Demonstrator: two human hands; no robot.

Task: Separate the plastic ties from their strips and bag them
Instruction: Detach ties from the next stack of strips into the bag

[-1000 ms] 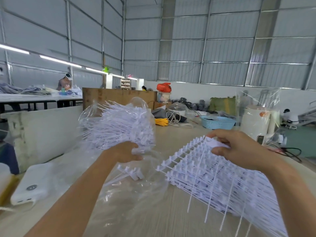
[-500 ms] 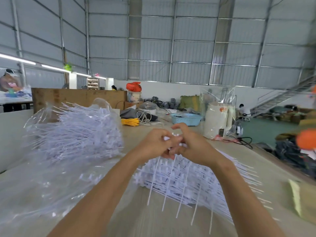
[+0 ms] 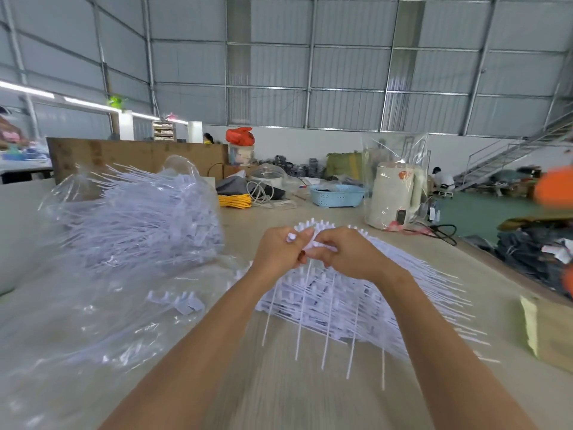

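Both hands meet above the stack of tie strips (image 3: 335,299) on the worktop (image 3: 279,383). Left hand (image 3: 280,251) and right hand (image 3: 344,254) each pinch the top strip (image 3: 310,240). Best to grip close to the spine and twist apart in short snaps. Filled bag (image 3: 136,218) sits left. No legible writing.

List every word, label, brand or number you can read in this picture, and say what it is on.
None can be read.
White kettle: an orange mark near the top, too blurred to read.
Box under the red bag: a printed picture, no legible text.
Shelves at the back: too small to read.
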